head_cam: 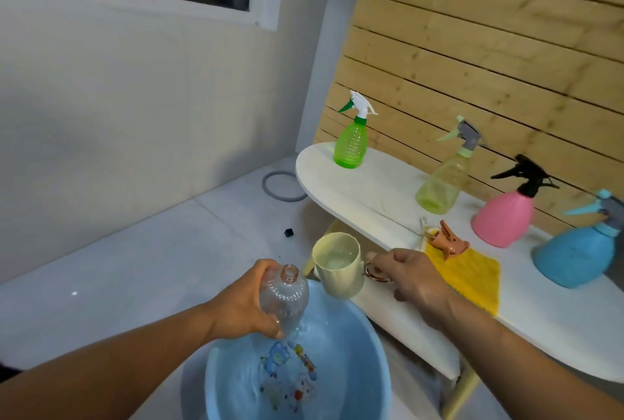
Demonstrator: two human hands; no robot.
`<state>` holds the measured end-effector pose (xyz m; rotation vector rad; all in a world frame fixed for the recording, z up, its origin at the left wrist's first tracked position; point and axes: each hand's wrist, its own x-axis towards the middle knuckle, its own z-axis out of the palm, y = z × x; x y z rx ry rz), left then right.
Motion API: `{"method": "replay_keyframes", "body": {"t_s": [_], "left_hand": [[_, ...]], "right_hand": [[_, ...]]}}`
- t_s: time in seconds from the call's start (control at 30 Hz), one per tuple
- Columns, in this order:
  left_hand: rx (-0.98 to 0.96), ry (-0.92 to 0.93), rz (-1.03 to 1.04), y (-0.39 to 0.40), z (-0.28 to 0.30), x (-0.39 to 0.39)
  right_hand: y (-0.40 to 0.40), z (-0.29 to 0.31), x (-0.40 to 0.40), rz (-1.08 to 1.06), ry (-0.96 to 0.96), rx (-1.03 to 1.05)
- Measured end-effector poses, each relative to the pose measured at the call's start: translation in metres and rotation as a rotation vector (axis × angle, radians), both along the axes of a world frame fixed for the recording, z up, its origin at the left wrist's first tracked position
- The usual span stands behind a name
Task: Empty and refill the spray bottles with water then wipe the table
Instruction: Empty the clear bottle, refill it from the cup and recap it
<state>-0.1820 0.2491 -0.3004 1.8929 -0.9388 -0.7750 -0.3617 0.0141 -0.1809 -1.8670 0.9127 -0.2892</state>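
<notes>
I hold the clear bottle (284,298) in my left hand (248,305), fingers wrapped round it, neck up over the basin (364,352) so spills land there. My right hand (410,276) pinches the handle of the cup (339,264), water inside, just beside the neck, placed to pour. On the table (388,203) to the right lies a cloth (472,274) under the removed trigger (449,240); four capped bottles stand farther back.

Left hand (248,305) grips clear open bottle (283,298) over blue basin (371,352) — right hand (410,276) holds cream cup (339,264) by its handle, water inside. White table (388,193) carries green, yellow-green, pink, blue spray bottles — yellow cloth (471,276), detached sprayer head (450,242).
</notes>
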Motion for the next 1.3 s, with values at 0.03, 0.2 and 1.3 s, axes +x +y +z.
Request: {"method": "replay_keyframes", "body": {"t_s": [0.03,0.2,1.3], "left_hand": [[0.003,-0.016,0.003,-0.002,0.0,-0.002],[0.007,-0.089,-0.005,-0.007,0.002,-0.008],[0.073,-0.22,-0.018,-0.016,0.01,-0.015]], "right_hand": [[0.001,0.005,0.0,0.013,-0.015,-0.017],[0.006,0.02,0.001,0.045,-0.087,-0.068],[0.019,0.034,-0.001,0.137,-0.064,-0.473]]}}
